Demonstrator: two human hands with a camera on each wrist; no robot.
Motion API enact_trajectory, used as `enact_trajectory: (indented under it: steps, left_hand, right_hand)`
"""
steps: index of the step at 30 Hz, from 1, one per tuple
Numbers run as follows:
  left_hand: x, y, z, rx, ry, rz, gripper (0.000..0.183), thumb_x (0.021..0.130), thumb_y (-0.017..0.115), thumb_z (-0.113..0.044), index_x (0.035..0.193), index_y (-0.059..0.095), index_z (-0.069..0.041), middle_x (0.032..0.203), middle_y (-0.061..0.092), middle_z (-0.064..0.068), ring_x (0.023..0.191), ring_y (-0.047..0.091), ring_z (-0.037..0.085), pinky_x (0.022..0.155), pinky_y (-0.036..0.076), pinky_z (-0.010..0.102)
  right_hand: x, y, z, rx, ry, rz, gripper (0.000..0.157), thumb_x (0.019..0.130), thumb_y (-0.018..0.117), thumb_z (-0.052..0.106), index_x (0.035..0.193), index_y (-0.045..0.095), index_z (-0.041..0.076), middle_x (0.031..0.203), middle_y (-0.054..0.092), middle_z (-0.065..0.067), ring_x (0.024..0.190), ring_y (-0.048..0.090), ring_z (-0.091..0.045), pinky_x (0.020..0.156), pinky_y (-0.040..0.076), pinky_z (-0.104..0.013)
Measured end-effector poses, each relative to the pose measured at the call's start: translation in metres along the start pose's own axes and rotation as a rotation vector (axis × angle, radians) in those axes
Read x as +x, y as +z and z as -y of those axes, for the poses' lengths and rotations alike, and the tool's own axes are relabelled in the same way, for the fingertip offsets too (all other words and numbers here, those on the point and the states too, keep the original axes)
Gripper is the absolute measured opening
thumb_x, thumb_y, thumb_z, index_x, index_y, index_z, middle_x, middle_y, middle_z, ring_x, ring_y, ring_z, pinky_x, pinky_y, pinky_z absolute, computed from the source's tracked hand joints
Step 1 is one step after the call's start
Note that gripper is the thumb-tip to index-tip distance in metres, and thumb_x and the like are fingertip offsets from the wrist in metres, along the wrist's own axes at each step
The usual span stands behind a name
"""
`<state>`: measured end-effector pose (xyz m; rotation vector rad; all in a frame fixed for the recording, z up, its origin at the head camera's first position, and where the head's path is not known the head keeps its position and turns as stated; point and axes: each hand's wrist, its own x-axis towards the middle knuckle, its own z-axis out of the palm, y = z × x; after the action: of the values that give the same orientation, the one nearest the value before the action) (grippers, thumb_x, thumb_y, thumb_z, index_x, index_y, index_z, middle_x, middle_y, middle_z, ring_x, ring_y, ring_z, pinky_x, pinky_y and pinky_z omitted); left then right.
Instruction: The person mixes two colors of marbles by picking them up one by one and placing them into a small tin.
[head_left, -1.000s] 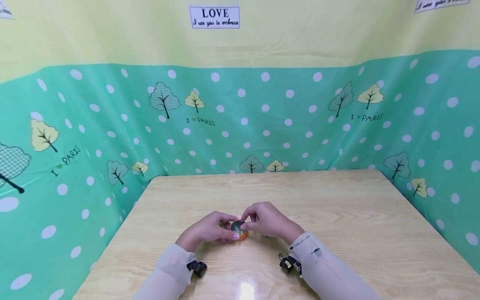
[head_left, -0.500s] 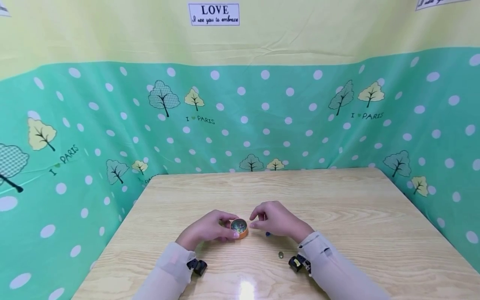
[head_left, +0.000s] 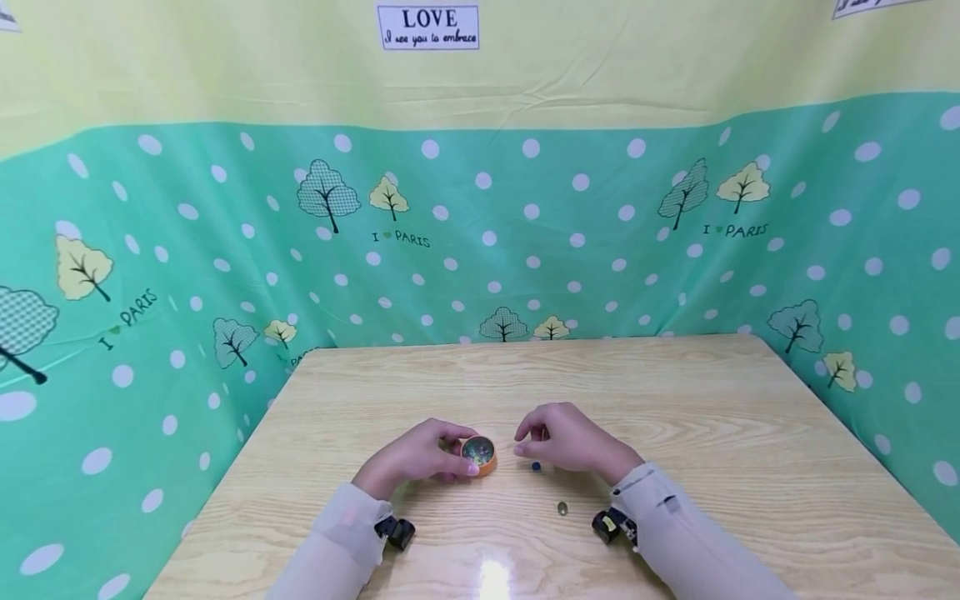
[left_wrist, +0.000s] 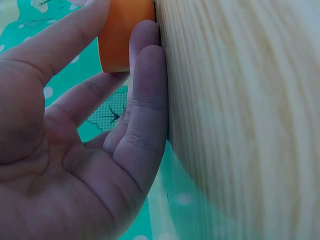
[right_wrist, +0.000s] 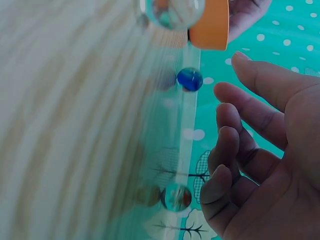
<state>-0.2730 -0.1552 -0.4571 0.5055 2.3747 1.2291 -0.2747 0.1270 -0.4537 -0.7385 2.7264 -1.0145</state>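
A small round orange container (head_left: pixel 487 468) with a dark inside and several coloured bits in it rests on the table. My left hand (head_left: pixel 420 454) holds it, thumb at the near rim and fingers at the far side; its orange wall (left_wrist: pixel 127 37) shows in the left wrist view. Right of it, my right hand (head_left: pixel 573 437) hovers with loosely bent fingers and nothing between them. Just below those fingers lies a blue marble (head_left: pixel 536 467), also plain in the right wrist view (right_wrist: pixel 190 79). A greenish clear marble (head_left: pixel 562 508) sits nearer me. The right wrist view shows another clear marble (right_wrist: pixel 176 197) beside the fingertips.
The light wooden table (head_left: pixel 630 375) reaches back to a green dotted curtain (head_left: pixel 487 242), which also hangs along both sides. A black wrist camera (head_left: pixel 395 533) is strapped to the left sleeve, and a second wrist camera (head_left: pixel 609 525) to the right one.
My right hand has drawn back from the container's rim to the right, its fingers parting from it. The blue and greenish marbles have come into fuller view. My left hand keeps its hold.
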Motion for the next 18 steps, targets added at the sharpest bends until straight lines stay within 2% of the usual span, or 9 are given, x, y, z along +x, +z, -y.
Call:
enact_trajectory:
  steps: [10, 18]
  left_hand:
    - [-0.001, 0.001, -0.001, -0.027, -0.009, -0.005, 0.052, 0.086, 0.086, -0.027, 0.134, 0.070, -0.015, 0.094, 0.061, 0.009, 0.074, 0.065, 0.018, 0.068, 0.059, 0.035]
    - [-0.001, 0.000, 0.000, -0.040, -0.005, -0.005, 0.052, 0.085, 0.087, -0.026, 0.133, 0.070, -0.014, 0.095, 0.060, 0.010, 0.074, 0.064, 0.018, 0.068, 0.059, 0.035]
  right_hand:
    - [-0.006, -0.008, -0.014, -0.012, 0.055, -0.002, 0.010, 0.094, 0.078, 0.031, 0.099, 0.078, 0.023, 0.076, 0.063, 0.004, 0.064, 0.054, -0.012, 0.060, 0.046, -0.028]
    - [-0.010, -0.018, -0.028, 0.034, 0.092, 0.030, 0.007, 0.095, 0.077, 0.031, 0.095, 0.077, 0.024, 0.078, 0.066, 0.002, 0.064, 0.057, -0.013, 0.059, 0.048, -0.029]
